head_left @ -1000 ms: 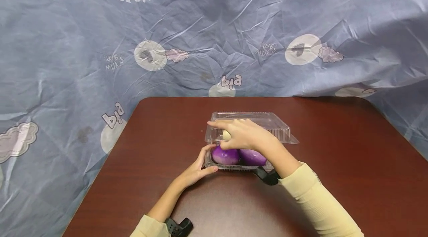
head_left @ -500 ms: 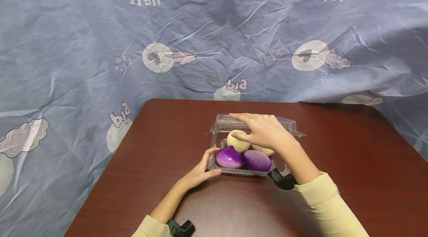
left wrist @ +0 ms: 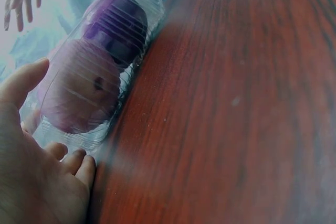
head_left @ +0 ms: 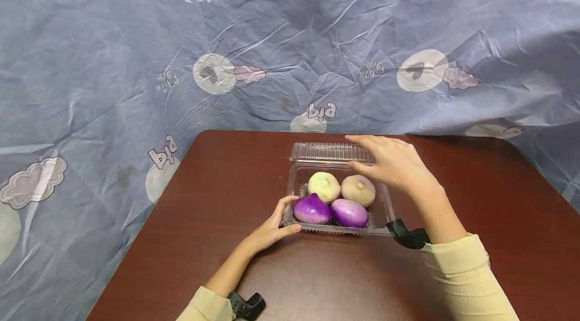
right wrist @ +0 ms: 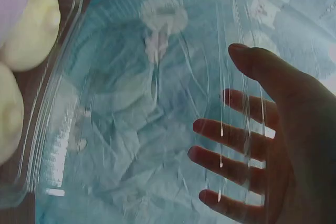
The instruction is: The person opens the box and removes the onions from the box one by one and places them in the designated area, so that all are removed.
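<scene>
A clear plastic clamshell container [head_left: 380, 205] sits on the table, its ribbed lid [head_left: 323, 151] standing up at the back. Inside are two purple onion-shaped vegetables, one with a pointed top [head_left: 312, 209], the other smoother [head_left: 349, 213]. Behind them lie two cream ones, a left one [head_left: 323, 187] and a right one [head_left: 358, 190], each showing a nub. My left hand [head_left: 269, 228] grips the container's left end, thumb by the front corner, fingers along the side. At the lid's right part is my right hand [head_left: 401, 162], fingers spread and straight, seen through the plastic in the right wrist view.
The dark red-brown table [head_left: 235, 175] stretches around the container. A blue-grey printed cloth [head_left: 290, 34] hangs behind the table's far edge. Black wrist straps [head_left: 408, 234] sit on both arms, below cream sleeves.
The lid has swung up and back, uncovering the cream vegetables. My right hand has moved rightward and away from over the container. My left hand stays at the left end.
</scene>
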{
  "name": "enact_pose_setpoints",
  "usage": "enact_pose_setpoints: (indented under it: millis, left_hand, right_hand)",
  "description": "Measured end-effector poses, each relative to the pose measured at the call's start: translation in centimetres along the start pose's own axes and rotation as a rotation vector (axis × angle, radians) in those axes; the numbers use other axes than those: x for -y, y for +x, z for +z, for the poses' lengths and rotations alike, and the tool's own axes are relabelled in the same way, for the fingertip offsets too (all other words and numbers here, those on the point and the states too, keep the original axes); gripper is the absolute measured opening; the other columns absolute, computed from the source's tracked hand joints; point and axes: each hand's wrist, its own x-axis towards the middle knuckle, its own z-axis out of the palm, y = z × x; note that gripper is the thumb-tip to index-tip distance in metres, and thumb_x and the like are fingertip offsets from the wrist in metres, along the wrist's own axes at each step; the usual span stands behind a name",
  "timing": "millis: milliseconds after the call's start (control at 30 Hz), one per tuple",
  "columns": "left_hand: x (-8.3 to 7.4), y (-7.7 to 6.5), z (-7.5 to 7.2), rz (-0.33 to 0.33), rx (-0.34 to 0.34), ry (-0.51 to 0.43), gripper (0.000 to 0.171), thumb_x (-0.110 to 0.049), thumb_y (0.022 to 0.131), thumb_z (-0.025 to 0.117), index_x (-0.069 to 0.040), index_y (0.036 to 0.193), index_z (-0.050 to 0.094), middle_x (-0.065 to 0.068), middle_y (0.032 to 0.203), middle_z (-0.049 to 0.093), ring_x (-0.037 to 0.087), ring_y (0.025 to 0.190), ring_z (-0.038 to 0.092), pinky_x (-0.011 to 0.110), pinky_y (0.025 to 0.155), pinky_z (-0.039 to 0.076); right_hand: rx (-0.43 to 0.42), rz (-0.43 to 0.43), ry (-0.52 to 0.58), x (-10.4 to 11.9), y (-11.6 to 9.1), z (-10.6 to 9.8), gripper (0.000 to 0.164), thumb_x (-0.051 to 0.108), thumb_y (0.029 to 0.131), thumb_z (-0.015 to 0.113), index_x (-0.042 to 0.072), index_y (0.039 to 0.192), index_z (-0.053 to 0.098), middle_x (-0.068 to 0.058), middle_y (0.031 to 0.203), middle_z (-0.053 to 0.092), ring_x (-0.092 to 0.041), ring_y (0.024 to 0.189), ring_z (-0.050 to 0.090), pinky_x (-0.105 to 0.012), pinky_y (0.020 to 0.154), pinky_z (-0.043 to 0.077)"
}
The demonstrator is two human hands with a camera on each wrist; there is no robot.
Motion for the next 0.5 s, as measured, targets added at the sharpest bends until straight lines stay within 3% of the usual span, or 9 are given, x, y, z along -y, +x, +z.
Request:
enact_pose_setpoints:
  millis: [167,333,500]
  left_hand:
    - [0.0,0.0,0.1,-0.006,0.009,0.005,0.067,-0.013,0.090,0.054,-0.003,0.140,0.010,0.021,0.150,0.009,0.027,0.141,0.003,0.051,0.113,0.008]
    - [-0.2,0.0,0.0,-0.005,-0.001,0.011,0.065,-0.012,0.091,0.053,-0.002,0.139,0.011,0.021,0.150,0.009,0.027,0.141,0.004,0.052,0.112,0.009]
    - [-0.2,0.0,0.1,0.000,-0.003,0.008,0.066,-0.010,0.090,0.053,-0.001,0.139,0.010,0.023,0.149,0.009,0.026,0.141,0.005,0.051,0.113,0.009]
  right_hand:
    - [-0.020,0.110,0.044,-1.5,-0.7,-0.5,0.051,0.044,0.085,0.057,0.027,0.132,0.046,-0.004,0.134,0.050,-0.030,0.123,0.046,-0.058,0.084,0.041]
    - [-0.081,0.195,0.185,-2.8,-1.0,-0.4,0.050,0.042,0.087,0.055,0.024,0.133,0.045,-0.005,0.140,0.043,-0.030,0.129,0.038,-0.065,0.084,0.036]
    - [-0.218,0.233,0.407,-4.2,-1.1,0.8,0.047,0.031,0.087,0.059,0.016,0.131,0.048,-0.014,0.136,0.046,-0.035,0.123,0.043,-0.054,0.097,0.034]
